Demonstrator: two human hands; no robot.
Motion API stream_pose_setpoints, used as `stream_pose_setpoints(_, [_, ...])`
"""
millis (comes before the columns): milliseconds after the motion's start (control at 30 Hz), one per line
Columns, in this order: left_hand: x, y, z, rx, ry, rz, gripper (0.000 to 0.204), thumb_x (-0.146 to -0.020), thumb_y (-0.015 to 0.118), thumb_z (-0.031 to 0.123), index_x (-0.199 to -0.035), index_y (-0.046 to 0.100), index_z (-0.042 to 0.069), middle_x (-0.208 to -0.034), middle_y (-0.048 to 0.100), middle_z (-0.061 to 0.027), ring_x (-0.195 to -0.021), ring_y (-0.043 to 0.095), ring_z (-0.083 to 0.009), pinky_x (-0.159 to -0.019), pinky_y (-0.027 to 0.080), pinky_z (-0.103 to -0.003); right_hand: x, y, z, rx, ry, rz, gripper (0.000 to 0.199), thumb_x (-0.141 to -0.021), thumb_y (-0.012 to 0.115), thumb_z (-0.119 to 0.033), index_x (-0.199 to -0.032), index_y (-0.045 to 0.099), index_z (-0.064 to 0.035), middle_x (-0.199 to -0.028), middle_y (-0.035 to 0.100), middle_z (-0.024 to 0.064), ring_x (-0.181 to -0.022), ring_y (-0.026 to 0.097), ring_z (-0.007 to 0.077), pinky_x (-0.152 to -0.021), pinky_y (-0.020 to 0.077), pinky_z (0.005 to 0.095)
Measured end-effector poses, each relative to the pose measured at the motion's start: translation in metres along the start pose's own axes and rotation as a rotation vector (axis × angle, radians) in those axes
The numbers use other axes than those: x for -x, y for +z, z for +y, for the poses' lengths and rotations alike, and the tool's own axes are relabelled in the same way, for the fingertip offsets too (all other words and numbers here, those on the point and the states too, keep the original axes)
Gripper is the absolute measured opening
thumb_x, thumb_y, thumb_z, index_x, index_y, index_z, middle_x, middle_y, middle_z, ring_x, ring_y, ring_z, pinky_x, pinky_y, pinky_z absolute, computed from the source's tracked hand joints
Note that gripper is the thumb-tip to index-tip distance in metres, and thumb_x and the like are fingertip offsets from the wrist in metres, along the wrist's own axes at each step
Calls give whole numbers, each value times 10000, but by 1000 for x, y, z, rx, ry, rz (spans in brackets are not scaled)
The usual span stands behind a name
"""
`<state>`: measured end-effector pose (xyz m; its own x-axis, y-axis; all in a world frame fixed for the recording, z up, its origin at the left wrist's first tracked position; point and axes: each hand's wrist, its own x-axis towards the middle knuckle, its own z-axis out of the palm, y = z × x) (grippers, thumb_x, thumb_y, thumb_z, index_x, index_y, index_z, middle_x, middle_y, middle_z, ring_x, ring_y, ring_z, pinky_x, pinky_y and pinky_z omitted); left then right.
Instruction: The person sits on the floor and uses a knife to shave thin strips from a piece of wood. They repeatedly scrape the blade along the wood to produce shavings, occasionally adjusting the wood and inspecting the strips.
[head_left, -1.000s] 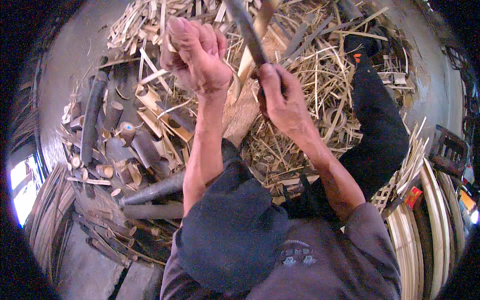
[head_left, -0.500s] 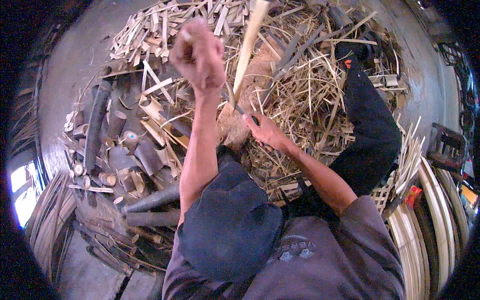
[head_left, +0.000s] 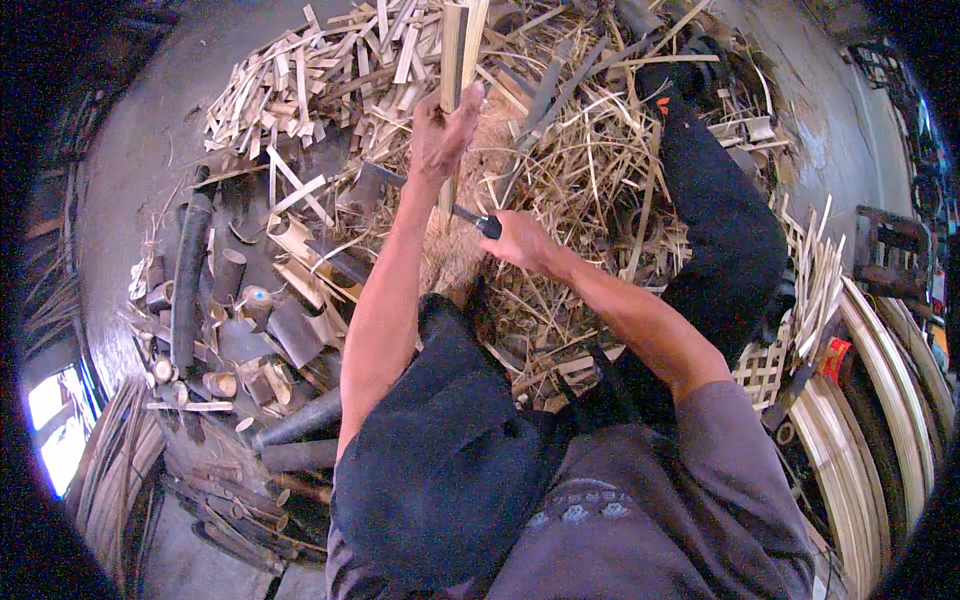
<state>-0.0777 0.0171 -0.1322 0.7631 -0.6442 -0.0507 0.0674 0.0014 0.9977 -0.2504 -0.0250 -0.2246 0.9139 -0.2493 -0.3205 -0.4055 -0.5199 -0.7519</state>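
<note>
My left hand [head_left: 445, 135] is closed around a bundle of long, pale bamboo strips [head_left: 455, 60], one with a dark skin side, standing steeply up past the top edge. Below that hand the strips run down to a worn, pale brown wooden log [head_left: 452, 262] between my legs. My right hand [head_left: 522, 243] grips a knife [head_left: 489, 227] by its black handle. Its short blade points left, up against the strips' lower end; whether it is inside the bamboo I cannot tell.
Cut bamboo slats [head_left: 290, 95] are heaped at the far left. Thin shavings [head_left: 590, 170] cover the ground right of the log. Bamboo tube sections [head_left: 292, 322] lie on the left, and long bundled strips [head_left: 840, 470] curve along the right near a woven lattice [head_left: 758, 375].
My left hand was raised and blurred, left of the bamboo; it has come right and is now wrapped round it. The bamboo's top has swung left. My right hand stays low with the knife.
</note>
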Motion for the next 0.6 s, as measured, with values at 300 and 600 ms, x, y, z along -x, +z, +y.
stream_pose_setpoints(300, [8,-10,7,-17,208,109,290,-945,551,299,-970,578,11,-755,573,-17,-678,525,-110,-599,433,-270,6,-9,2,141,-69,-8,343,-760,645,-358,-887,602,-43,-749,646,185,-725,634,359,-638,497,426])
stream_pose_setpoints(600, [116,-95,31,-294,-121,387,414,-1004,395,336,-1161,532,-22,-859,663,-143,-798,648,-198,-713,531,-306,56,-33,-7,-33,298,211,475,-829,601,-414,-1092,548,-22,-840,647,226,-798,633,418,-724,497,479])
